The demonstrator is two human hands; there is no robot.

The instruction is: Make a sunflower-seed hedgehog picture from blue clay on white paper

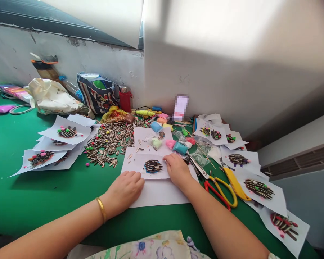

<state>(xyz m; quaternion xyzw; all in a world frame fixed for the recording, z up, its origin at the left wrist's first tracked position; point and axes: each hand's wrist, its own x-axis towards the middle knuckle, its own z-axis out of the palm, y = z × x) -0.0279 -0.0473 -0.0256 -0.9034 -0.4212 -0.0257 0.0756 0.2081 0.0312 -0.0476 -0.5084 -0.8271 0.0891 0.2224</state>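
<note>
A small white card (pixel 140 162) lies on larger white paper (pixel 162 196) in front of me. On the card is a hedgehog shape made of striped sunflower seeds (pixel 153 166) with a blue edge. My left hand (pixel 125 191) rests palm down at the card's lower left, its fingers bent close together over the paper. My right hand (pixel 177 170) touches the card's right edge with its fingertips pressed together; whether they pinch the edge is too small to tell. A heap of loose seeds (pixel 110 140) lies beyond my left hand.
Scissors (pixel 218 187) and a yellow comb-like tool (pixel 236 183) lie right of my right hand. Finished seed cards (pixel 280 226) line the right edge; more cards (pixel 56 144) are stacked left. Clay packs (pixel 180 148), a red bottle (pixel 124 99) and bags (pixel 52 95) stand farther back.
</note>
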